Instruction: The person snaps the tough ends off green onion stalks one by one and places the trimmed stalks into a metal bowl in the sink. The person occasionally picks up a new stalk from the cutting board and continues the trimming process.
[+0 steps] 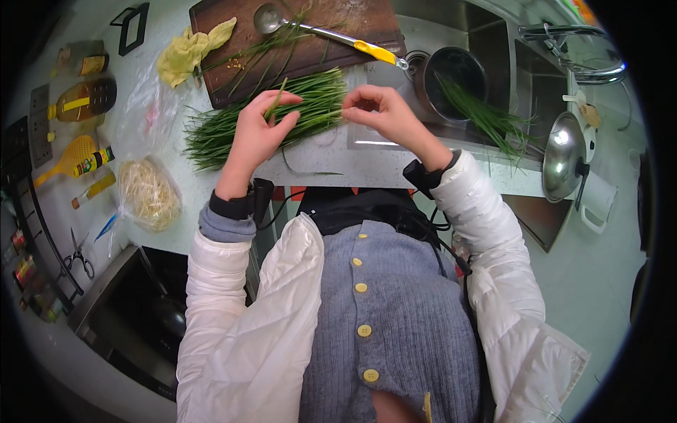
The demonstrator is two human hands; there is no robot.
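A thick bundle of green chives (317,95) lies along the front of the counter, below the cutting board. My left hand (257,130) is over the bundle, its fingers curled with thumb and forefinger apart. A yellowish-green chive blade (277,101) crosses its forefinger and sits in the hand. Just off the bundle's right end, my right hand (388,120) is closed in a pinch; whatever is between its fingertips is too small to make out. One loose chive (310,172) curves near the counter's front edge.
Behind the bundle, a wooden cutting board (233,21) carries a ladle (317,30) and scattered chives. A yellow-green cloth (190,53) touches its left corner. At right, a pot (430,99) with chives over its rim stands in the sink (501,35). Bagged noodles (148,194) lie left.
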